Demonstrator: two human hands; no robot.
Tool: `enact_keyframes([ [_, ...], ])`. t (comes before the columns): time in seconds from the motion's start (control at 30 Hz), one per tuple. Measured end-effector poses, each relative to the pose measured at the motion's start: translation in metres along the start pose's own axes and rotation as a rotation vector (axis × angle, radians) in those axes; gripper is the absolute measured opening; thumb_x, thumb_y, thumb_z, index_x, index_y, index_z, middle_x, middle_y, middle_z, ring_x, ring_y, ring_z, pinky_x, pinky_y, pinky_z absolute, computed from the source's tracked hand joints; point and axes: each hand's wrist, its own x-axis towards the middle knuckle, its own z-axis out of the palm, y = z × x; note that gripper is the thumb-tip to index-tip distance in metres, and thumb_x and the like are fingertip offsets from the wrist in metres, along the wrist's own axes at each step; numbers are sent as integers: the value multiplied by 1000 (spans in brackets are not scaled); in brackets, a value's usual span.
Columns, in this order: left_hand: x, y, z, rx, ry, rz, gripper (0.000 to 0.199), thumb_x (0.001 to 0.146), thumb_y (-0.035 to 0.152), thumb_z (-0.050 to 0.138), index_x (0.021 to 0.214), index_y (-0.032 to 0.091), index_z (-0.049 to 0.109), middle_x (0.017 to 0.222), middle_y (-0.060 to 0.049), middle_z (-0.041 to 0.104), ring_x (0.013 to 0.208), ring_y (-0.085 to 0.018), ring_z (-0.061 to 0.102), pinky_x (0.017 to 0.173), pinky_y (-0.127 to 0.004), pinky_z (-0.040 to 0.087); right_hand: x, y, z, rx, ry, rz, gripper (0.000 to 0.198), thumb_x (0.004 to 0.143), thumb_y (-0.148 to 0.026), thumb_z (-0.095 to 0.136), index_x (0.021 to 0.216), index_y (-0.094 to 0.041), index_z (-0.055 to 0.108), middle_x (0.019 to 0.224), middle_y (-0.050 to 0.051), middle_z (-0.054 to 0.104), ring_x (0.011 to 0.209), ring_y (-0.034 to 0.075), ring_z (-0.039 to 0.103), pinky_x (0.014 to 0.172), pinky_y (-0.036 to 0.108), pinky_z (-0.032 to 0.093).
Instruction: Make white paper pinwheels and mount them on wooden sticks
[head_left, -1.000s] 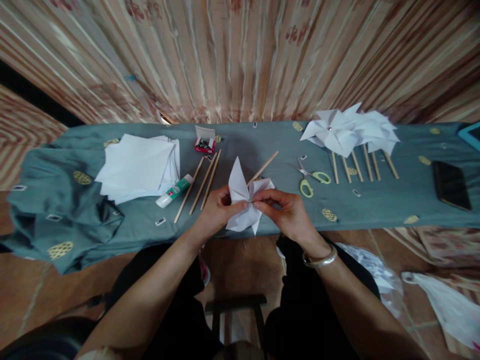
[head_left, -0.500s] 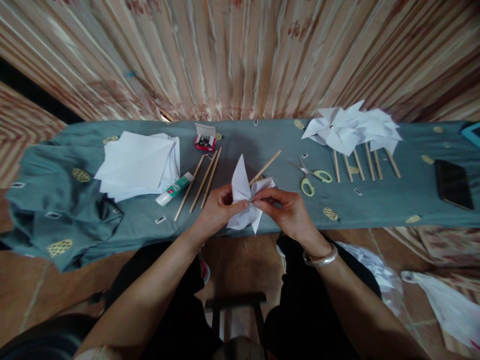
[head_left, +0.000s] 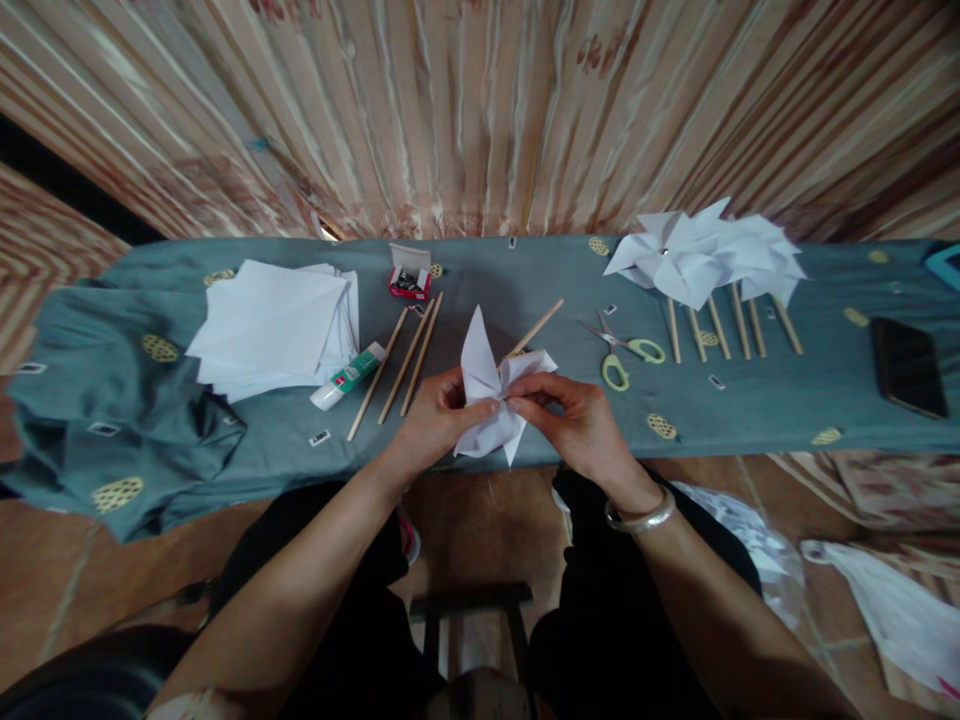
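A white paper pinwheel [head_left: 491, 437] is held between my two hands near the table's front edge. My left hand [head_left: 441, 412] grips it from the left, thumb near the centre. On the right, my right hand [head_left: 564, 408] pinches at the pinwheel's centre with thumb and forefinger; whatever small piece sits there is hidden by the fingertips. Behind the pinwheel a wooden stick [head_left: 536, 326] slants up to the right, and I cannot tell whether it is attached. Nearby, to the right, lie open scissors [head_left: 619, 352] with green handles.
Left of my hands are several loose wooden sticks [head_left: 407, 360], a glue tube [head_left: 349, 377], a stack of white paper [head_left: 270, 325] and a small red box [head_left: 409, 284] of metal pieces. Pinwheels on sticks [head_left: 694, 255] lie at the back right, with a dark phone [head_left: 907, 368] beyond them.
The hands and pinwheel stay almost in place. The pinwheel's upper blade has tilted slightly left, and its right blade has shifted a little. Everything on the table is otherwise unchanged.
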Motion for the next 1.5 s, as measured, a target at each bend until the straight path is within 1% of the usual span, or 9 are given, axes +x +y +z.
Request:
enact_keyframes([
  [0.23,1,-2,-2,-6,0,9,36,57,32,83,84,12,68,78,-2,70,69,-15,61,68,-27,48,-1,-1,-1,-45,12,19,10,83,-29,65,88,-21,69,81,0,71,72,15,63,68,29,47],
  [0.4,0,-1,-1,-27,9,-3,38,56,32,84,83,12,68,76,-2,70,67,-14,61,66,-26,48,-1,-2,-2,-60,-13,-8,9,84,-27,63,87,-21,69,81,0,70,74,15,63,69,29,46],
  [0.63,-1,1,0,-26,25,-14,40,54,35,85,81,11,67,73,-1,69,64,-14,59,64,-26,47,-1,-1,-2,-53,-6,-18,8,84,-26,63,87,-21,69,80,0,70,74,15,63,70,29,47],
  [1.03,2,-1,0,7,13,1,38,55,36,83,80,12,67,74,-2,69,65,-15,60,64,-27,47,-3,-4,-6,-96,-19,-28,10,85,-27,61,89,-21,69,83,1,71,75,15,64,71,29,48],
  [1.23,1,-1,2,11,0,11,35,57,32,82,81,12,67,75,-2,69,66,-14,60,63,-26,47,-4,-8,-6,-149,-47,-48,11,86,-28,61,87,-21,70,83,2,71,74,15,64,69,29,47],
  [1.5,0,-1,1,78,-7,31,31,61,30,79,84,12,68,80,-4,71,72,-17,62,66,-27,47,-4,-6,-6,-165,-37,-35,12,85,-29,61,87,-21,70,83,2,72,73,16,65,67,28,47],
])
